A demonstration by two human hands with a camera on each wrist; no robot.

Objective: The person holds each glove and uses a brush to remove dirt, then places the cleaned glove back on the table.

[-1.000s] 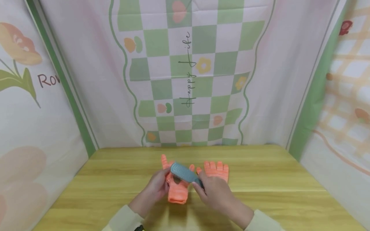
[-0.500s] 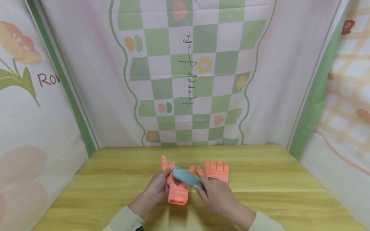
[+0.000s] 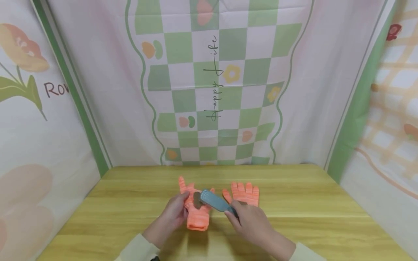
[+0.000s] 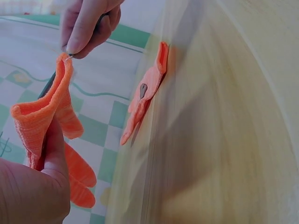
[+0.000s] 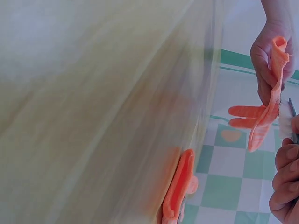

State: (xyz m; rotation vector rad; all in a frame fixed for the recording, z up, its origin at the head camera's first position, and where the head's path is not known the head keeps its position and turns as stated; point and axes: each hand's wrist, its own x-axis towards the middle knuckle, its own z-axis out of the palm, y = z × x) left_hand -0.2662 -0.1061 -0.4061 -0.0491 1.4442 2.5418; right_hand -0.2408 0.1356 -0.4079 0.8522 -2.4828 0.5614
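An orange knit glove [image 3: 197,217] with a brown patch [image 3: 197,200] is held above the table by the left hand [image 3: 175,210], thumb on its edge. The right hand [image 3: 253,221] grips the handle of a blue-grey brush [image 3: 215,201], whose head lies over the glove beside the patch. In the right wrist view, pale bristles [image 5: 285,119] face the glove [image 5: 275,88]. In the left wrist view the left thumb [image 4: 55,149] pinches the glove near its cuff [image 4: 44,109].
A second orange glove [image 3: 245,192] lies on the wooden table [image 3: 130,188], right of the held one; a brown mark [image 4: 143,90] shows on it in the left wrist view. Printed curtains [image 3: 130,145] stand behind and at both sides.
The brush and right hand have moved slightly right and down, uncovering more of the brown patch. The held glove and left hand have shifted a little left.
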